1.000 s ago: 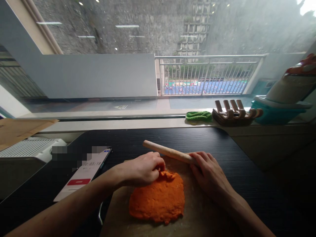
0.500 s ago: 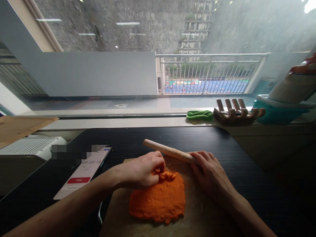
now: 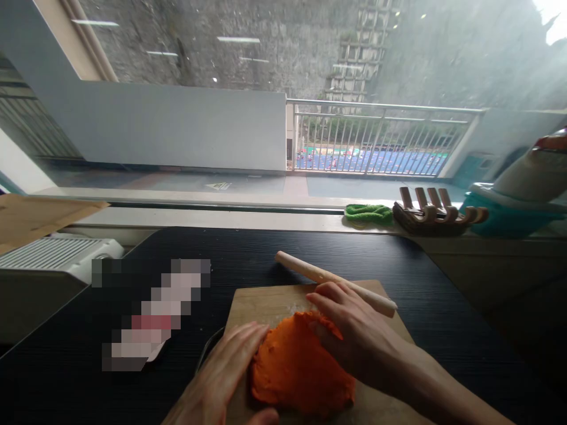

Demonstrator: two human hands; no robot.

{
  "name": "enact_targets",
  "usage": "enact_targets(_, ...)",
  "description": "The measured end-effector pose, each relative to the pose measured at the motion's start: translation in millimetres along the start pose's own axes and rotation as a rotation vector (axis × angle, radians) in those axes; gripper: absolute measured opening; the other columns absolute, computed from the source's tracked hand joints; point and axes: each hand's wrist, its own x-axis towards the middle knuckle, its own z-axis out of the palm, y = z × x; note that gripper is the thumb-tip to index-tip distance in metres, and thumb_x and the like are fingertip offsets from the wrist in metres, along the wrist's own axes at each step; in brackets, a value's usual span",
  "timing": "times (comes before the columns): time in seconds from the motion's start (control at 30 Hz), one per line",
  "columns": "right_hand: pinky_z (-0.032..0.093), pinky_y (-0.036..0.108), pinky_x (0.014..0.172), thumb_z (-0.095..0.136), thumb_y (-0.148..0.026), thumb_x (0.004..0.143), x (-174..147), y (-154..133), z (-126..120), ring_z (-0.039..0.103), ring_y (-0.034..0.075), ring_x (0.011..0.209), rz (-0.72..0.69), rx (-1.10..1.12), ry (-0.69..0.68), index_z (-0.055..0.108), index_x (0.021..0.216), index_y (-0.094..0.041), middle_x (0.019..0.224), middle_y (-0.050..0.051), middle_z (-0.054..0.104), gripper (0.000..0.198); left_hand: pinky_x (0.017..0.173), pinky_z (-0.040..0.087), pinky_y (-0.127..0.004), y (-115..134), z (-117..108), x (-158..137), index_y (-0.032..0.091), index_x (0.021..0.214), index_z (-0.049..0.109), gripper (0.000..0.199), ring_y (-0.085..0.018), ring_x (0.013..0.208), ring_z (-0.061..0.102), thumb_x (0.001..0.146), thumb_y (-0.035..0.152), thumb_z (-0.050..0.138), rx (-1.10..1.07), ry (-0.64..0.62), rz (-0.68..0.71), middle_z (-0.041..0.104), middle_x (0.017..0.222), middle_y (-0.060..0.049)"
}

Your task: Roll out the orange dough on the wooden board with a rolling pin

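Observation:
A flattened slab of orange dough (image 3: 301, 366) lies on a wooden board (image 3: 257, 298). My left hand (image 3: 225, 366) is against its left edge, fingers stretched out and thumb apart near the bottom. Over the dough's upper right part lies my right hand (image 3: 349, 330), its thumb on the orange surface and its fingers reaching past the top edge, spread from the thumb. Just beyond that hand, a wooden rolling pin (image 3: 305, 268) rests diagonally, partly on the board and partly on the table, with neither hand gripping it.
A phone (image 3: 155, 319), mostly blurred out, lies on the black table (image 3: 230, 248) at left. Along the windowsill stand a green cloth (image 3: 367, 213), a brown holder with wooden hooks (image 3: 434, 215) and a teal tub (image 3: 509, 212). Traces of white powder dust the board.
My right hand has left the rolling pin and moved onto the dough. My left hand has shifted from the dough's top to its left side. The dough's surface now looks smoother.

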Motion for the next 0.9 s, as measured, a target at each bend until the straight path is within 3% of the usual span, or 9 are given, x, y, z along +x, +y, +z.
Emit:
enact_targets(0.13,0.044,0.031,0.082,0.053,-0.017,0.080,19,-14,17,0.055,0.016,0.086,0.038,-0.014,-0.099,0.061,0.087,-0.023,0.093,0.002,0.059,0.012,0.105,0.036,-0.043,0,14,-6,0.029,0.146,0.009,0.085,-0.029,0.126,0.044,0.077,0.044,0.057,0.026,0.058,0.066,0.044,0.141,-0.006)
enact_targets(0.23,0.045,0.028,0.079,0.052,-0.013,0.079,28,-9,9,0.055,0.014,0.084,-0.013,-0.034,-0.126,0.061,0.090,-0.022,0.092,0.001,0.060,0.017,0.105,0.036,-0.042,1,19,-4,0.030,0.146,0.007,0.080,-0.028,0.124,0.047,0.081,0.039,0.053,0.057,0.081,0.082,0.047,0.139,-0.005)
enact_targets(0.3,0.043,0.030,0.082,0.053,-0.018,0.081,40,8,-7,0.054,0.016,0.093,-0.051,-0.103,-0.041,0.061,0.098,-0.023,0.102,0.003,0.060,0.020,0.106,0.035,-0.041,2,21,-3,0.030,0.146,0.006,0.076,-0.026,0.123,0.047,0.084,0.035,0.049,0.068,0.101,0.073,0.048,0.137,-0.004)
enact_targets(0.37,0.039,0.038,0.087,0.052,-0.026,0.084,58,34,-23,0.050,0.022,0.106,0.024,-0.259,0.125,0.057,0.112,-0.022,0.117,0.008,0.055,0.029,0.106,0.033,-0.041,4,22,-3,0.028,0.146,0.004,0.076,-0.026,0.124,0.046,0.085,0.035,0.048,0.080,0.133,0.054,0.049,0.137,-0.005)
enact_targets(0.4,0.039,0.039,0.085,0.051,-0.032,0.085,66,50,-28,0.050,0.024,0.104,0.096,-0.309,0.125,0.057,0.115,-0.020,0.118,0.011,0.054,0.032,0.107,0.033,-0.041,5,23,-3,0.027,0.147,0.003,0.077,-0.026,0.125,0.045,0.085,0.038,0.049,0.083,0.144,0.052,0.049,0.137,-0.006)
enact_targets(0.43,0.040,0.038,0.082,0.050,-0.033,0.086,73,65,-31,0.052,0.023,0.099,0.128,-0.313,0.032,0.058,0.113,-0.018,0.114,0.011,0.056,0.032,0.107,0.032,-0.041,6,23,-3,0.026,0.147,0.002,0.080,-0.026,0.126,0.044,0.085,0.043,0.050,0.084,0.151,0.054,0.049,0.137,-0.006)
enact_targets(0.6,0.041,0.029,0.073,0.051,-0.018,0.081,85,112,-15,0.056,0.017,0.081,0.105,-0.282,-0.033,0.063,0.103,-0.017,0.092,0.006,0.061,0.025,0.107,0.032,-0.041,4,26,-2,0.023,0.147,0.003,0.091,-0.028,0.129,0.039,0.079,0.061,0.051,0.081,0.157,0.028,0.042,0.142,-0.010)
enact_targets(0.73,0.043,0.025,0.072,0.051,-0.011,0.078,88,93,-3,0.058,0.014,0.079,0.028,-0.222,-0.048,0.064,0.103,-0.020,0.092,0.004,0.062,0.031,0.104,0.038,-0.041,-4,27,5,0.021,0.147,0.007,0.094,-0.031,0.131,0.035,0.075,0.059,0.055,0.083,0.181,0.042,0.033,0.147,-0.012)
enact_targets(0.9,0.041,0.029,0.086,0.048,-0.005,0.080,97,19,-2,0.054,0.015,0.097,-0.325,-0.093,-0.058,0.061,0.110,-0.024,0.100,0.002,0.063,0.038,0.106,0.031,-0.051,-11,6,21,0.021,0.145,0.011,0.078,-0.031,0.135,0.027,0.084,0.048,0.051,0.199,0.347,-0.107,0.028,0.148,-0.014)
